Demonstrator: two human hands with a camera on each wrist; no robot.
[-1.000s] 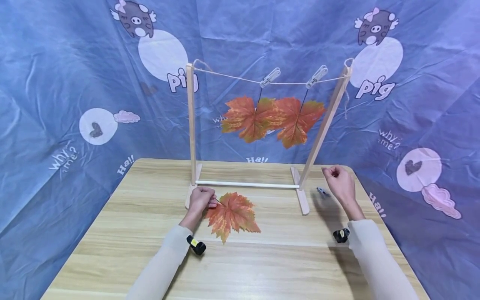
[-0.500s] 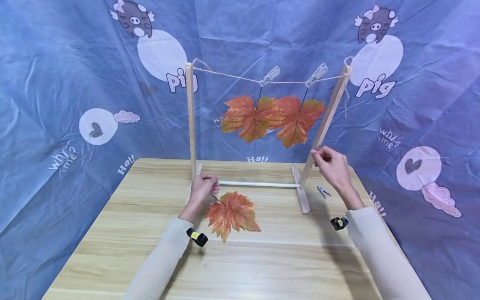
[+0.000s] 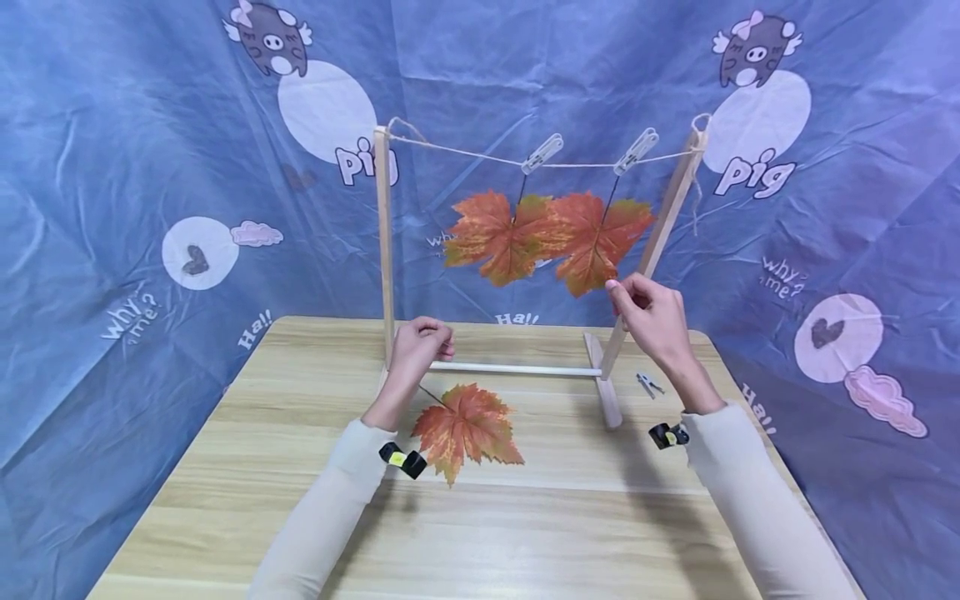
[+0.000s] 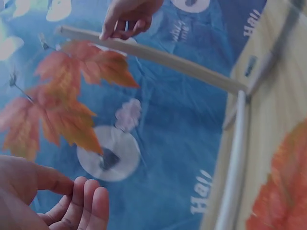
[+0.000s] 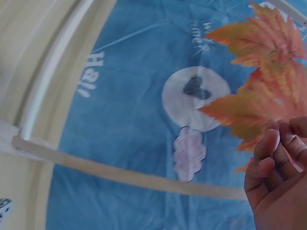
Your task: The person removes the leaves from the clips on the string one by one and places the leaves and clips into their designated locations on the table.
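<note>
Two orange-red artificial maple leaves hang by their stems from white clothespins on a string: a left leaf [image 3: 498, 237] and a right leaf [image 3: 596, 242]. The left clothespin [image 3: 542, 154] and right clothespin [image 3: 636, 152] grip the string [image 3: 465, 152]. A third leaf [image 3: 468, 429] lies on the table, its stem pointing to the left hand. My left hand [image 3: 422, 350] hovers by the left post, fingers loosely bent and holding nothing in the left wrist view. My right hand [image 3: 656, 321] is raised before the right post, fingertips by the right leaf's lower edge; contact is unclear.
The wooden stand has a left post [image 3: 385, 242], a right post [image 3: 667, 217] and a white crossbar [image 3: 517, 369]. A loose clothespin [image 3: 649, 385] lies on the table [image 3: 525, 533] right of the stand. A blue printed cloth [image 3: 187, 167] hangs behind.
My left hand has left the table leaf's stem and risen. My right hand has moved left and up from near the loose clothespin to the right leaf. The leaves have stayed put.
</note>
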